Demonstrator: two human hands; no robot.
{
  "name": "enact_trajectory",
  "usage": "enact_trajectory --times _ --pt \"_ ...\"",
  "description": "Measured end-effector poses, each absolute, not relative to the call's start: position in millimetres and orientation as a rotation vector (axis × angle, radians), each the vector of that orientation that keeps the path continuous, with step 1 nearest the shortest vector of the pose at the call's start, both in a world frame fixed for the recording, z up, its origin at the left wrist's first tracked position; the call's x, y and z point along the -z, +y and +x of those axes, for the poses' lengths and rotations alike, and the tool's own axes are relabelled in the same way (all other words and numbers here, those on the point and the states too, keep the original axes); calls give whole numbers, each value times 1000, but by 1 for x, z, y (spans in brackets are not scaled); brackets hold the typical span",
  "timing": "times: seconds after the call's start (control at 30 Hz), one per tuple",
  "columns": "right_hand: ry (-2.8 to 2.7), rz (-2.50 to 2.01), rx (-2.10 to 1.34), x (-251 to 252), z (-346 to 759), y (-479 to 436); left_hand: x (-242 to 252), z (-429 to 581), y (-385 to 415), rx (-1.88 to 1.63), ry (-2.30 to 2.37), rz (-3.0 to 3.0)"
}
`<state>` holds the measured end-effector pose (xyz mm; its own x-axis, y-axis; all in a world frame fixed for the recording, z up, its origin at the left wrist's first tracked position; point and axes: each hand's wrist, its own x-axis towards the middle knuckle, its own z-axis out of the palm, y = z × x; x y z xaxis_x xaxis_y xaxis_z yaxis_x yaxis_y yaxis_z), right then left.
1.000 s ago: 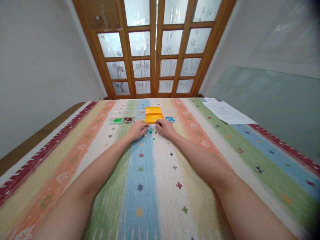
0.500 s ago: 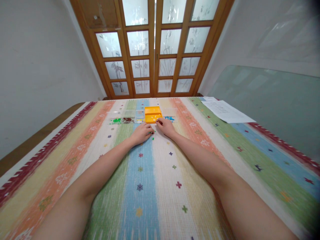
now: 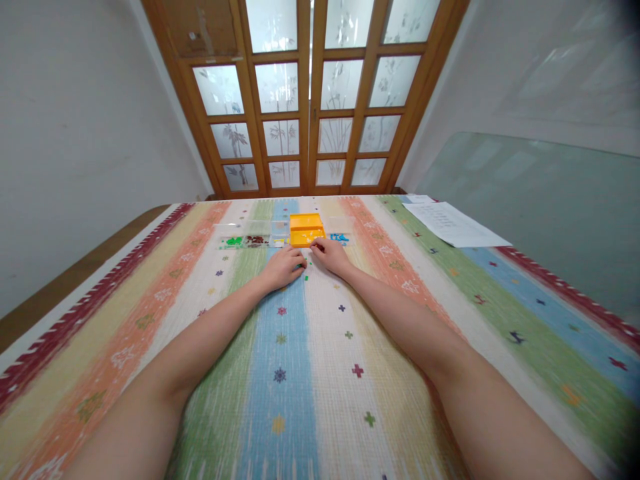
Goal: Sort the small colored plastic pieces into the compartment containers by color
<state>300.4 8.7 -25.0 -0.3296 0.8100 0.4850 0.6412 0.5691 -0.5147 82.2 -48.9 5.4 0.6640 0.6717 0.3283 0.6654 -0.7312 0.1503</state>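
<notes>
My left hand (image 3: 284,268) rests on the striped cloth with its fingers curled closed; whatever they may hold is too small to make out. Just to its right, my right hand (image 3: 331,255) is closed in a pinch at the front right corner of an open yellow box (image 3: 306,220). What sits in that pinch is hidden. Small pale pieces lie inside the box. Between the hands a few tiny green pieces (image 3: 307,278) lie on the cloth. Beyond them, clear boxes hold green pieces (image 3: 233,241), dark brown pieces (image 3: 257,240), yellow pieces near the left hand and blue pieces (image 3: 339,237).
A striped tablecloth (image 3: 295,400) covers the table. Printed paper sheets (image 3: 450,223) lie at the back right. Behind the table stand wooden doors with glass panes (image 3: 284,137), and a pale green panel (image 3: 545,200) leans along the right wall.
My right hand has shifted very slightly left, and the fingers of my left hand have moved a little. The boxes have stayed in place.
</notes>
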Motion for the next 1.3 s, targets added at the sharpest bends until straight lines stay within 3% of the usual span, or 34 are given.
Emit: enact_trajectory --times 0.4,0.97,1.3 --pt "-2108 -1157 -324 19 299 4 -2 73 -41 -814 1324 2573" --pt "-2123 -1131 -325 20 300 4 33 -5 27 -1591 1548 1652" --pt "-2133 -1155 -332 19 300 3 27 -5 22 -1487 1631 1406"
